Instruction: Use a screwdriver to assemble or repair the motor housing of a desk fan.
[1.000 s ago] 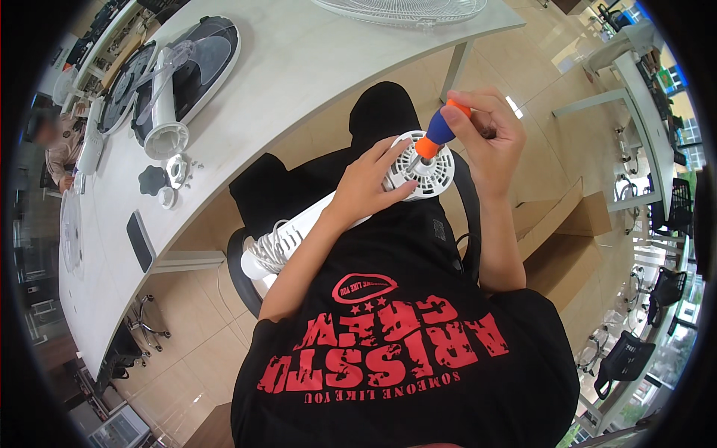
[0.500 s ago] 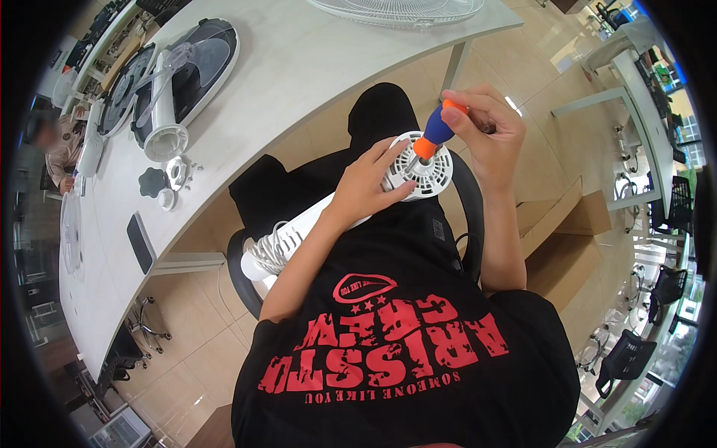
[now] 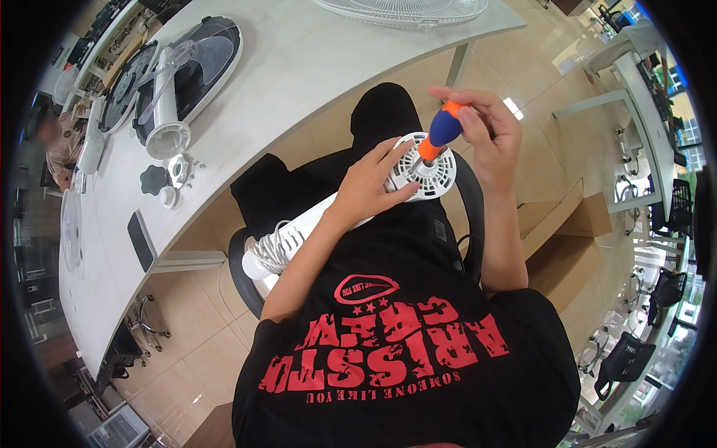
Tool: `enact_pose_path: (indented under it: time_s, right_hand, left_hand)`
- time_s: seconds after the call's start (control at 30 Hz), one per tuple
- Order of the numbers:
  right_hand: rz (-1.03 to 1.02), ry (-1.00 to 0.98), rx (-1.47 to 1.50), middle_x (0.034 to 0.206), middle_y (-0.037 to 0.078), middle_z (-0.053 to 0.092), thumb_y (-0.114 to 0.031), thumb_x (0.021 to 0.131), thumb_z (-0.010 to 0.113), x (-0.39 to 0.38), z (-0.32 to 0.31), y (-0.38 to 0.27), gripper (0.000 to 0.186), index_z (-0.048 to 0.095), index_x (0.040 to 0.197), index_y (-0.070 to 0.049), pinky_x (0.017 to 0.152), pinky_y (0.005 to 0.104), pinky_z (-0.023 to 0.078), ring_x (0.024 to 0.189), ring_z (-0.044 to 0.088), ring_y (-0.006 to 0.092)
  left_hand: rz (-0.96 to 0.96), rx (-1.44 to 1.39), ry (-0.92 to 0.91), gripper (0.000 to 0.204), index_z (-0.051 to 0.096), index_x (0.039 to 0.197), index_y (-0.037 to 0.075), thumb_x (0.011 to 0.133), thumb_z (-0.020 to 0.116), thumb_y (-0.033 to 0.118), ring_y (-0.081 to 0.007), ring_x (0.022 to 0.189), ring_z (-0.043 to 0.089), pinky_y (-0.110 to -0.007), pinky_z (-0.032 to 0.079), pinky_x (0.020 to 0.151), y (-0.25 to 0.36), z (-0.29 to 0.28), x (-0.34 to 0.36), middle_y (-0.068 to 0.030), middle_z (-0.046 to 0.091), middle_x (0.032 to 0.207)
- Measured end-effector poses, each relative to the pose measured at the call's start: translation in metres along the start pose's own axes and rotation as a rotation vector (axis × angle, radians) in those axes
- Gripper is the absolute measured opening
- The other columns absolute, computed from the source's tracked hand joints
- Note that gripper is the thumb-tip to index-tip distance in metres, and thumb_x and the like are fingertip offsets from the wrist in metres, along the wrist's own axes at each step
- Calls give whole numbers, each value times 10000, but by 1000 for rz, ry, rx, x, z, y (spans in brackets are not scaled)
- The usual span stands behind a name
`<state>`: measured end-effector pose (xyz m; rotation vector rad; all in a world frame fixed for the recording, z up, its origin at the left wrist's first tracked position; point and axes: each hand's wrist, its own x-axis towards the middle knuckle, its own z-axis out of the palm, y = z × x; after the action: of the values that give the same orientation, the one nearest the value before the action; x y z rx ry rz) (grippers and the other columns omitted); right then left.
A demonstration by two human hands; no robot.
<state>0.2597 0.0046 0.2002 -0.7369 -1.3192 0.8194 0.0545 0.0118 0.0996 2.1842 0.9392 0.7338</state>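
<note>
I sit on a chair with a white fan body across my lap. My left hand (image 3: 367, 187) grips the round white vented motor housing (image 3: 427, 170) from its left side. My right hand (image 3: 482, 127) is closed around a screwdriver with a blue and orange handle (image 3: 439, 133), whose tip points down into the middle of the housing. The fan's white stem (image 3: 314, 220) runs down-left under my left forearm to a coiled white cord (image 3: 272, 243). My black shirt fills the lower part of the view.
A long white table (image 3: 299, 67) curves along my left. On it lie black fan grilles (image 3: 190, 63), a clear fan blade (image 3: 166, 112), small caps and screws (image 3: 168, 179), a dark phone (image 3: 140, 239) and a white grille (image 3: 403, 11). Another person (image 3: 56, 142) sits far left. Office chairs stand at the right.
My right hand and the screwdriver have shifted slightly, with the handle tilted a bit more upright over the housing. My left hand stays on the housing.
</note>
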Motion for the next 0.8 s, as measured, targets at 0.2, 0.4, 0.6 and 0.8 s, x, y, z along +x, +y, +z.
enact_pose_path:
  time_s: [0.2,0.4,0.6,0.8]
  right_hand:
    - [-94,92,-194,1177,113,723,-43,958,732,-3,-15,10,149,737,1084,37,602,160,489,771,705,81]
    - [44,76,-144,1153,125,737,-62,991,695,-1,-1,-1,222,721,1190,31,736,199,517,825,676,86]
    - [101,76,-187,1141,103,759,-104,1025,630,-6,4,3,247,712,1221,22,712,188,512,845,681,66]
    - [31,57,-91,1203,150,732,-93,1053,580,-9,-11,17,267,681,1252,54,787,232,530,934,652,96]
  left_hand:
    - [-9,-14,7,736,550,1476,91,867,792,424,-352,1284,610,-411,509,1046,0,2,2,-144,528,1514]
    - [84,14,136,662,615,1400,64,853,824,373,-349,1193,650,-421,546,976,-5,-5,-4,-166,564,1453]
    - [14,230,653,258,745,1122,39,878,791,108,-317,1053,685,-397,543,895,-24,-93,-62,-113,738,1110]
    - [-470,924,1250,262,740,1079,54,958,746,286,-327,1101,616,-459,481,965,-98,-238,-233,-137,707,1145]
